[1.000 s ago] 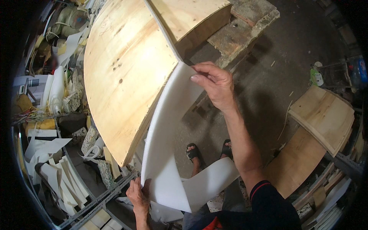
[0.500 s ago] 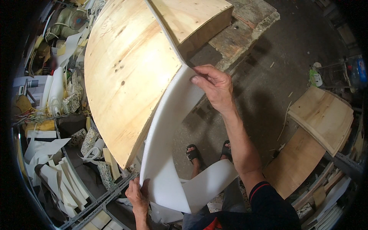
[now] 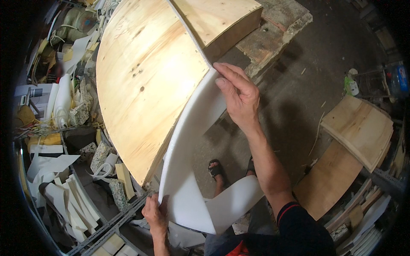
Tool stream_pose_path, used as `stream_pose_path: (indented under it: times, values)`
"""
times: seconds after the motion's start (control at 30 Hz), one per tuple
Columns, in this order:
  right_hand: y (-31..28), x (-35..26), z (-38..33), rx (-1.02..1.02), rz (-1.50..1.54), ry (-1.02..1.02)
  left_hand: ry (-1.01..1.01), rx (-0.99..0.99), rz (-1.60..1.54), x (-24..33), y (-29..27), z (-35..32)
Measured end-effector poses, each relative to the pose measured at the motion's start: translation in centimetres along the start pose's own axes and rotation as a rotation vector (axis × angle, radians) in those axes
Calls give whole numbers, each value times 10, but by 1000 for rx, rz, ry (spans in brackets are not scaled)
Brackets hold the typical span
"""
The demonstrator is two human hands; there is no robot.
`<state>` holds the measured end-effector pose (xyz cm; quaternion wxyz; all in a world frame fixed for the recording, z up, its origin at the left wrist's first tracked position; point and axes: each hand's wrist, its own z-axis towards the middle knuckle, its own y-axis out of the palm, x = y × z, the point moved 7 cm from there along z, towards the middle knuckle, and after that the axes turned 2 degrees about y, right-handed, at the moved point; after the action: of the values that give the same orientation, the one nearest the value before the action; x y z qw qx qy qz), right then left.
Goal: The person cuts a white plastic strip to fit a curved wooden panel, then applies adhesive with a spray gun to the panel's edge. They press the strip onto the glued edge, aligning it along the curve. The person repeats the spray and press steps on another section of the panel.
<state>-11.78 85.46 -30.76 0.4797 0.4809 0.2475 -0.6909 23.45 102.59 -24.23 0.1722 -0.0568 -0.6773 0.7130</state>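
Observation:
A long white foam strip (image 3: pixel 183 192) runs along the curved edge of a pale plywood panel (image 3: pixel 147 106) and droops in a loop toward my legs. At the panel's right corner, my right hand (image 3: pixel 241 98) pinches the strip's upper end, thumb on its face and fingers by the corner. Lower down, my left hand (image 3: pixel 155 215) grips the strip's left edge, just below the panel's bottom tip; its fingers are partly hidden. Between the panel's lower edge and the foam a narrow gap shows.
Another plywood piece (image 3: pixel 230 21) lies on a rough-edged board (image 3: pixel 277 32) at the top. To the left, metal racks (image 3: pixel 111 224) hold foam offcuts (image 3: pixel 70 205). Curved plywood pieces (image 3: pixel 358 128) are stacked at right. My sandalled feet (image 3: pixel 216 170) stand on the concrete floor.
The panel and the foam's upper end have shifted slightly right and up in view. My right fingers have straightened against the corner. The left hand keeps its grip.

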Motion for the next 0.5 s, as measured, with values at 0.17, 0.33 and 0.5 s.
stream_pose_path:
  times: [0.17, 0.33, 0.5]
  values:
    - [6, 4, 0, 86, -12, 28, 14, 25, -21, -4, -1, -2]
    - [8, 0, -8, 231, -140, 79, 38, 33, -25, -10, -1, -5]
    - [13, -27, -28, 413, -499, -104, 60, 48, -20, -12, -4, 1]
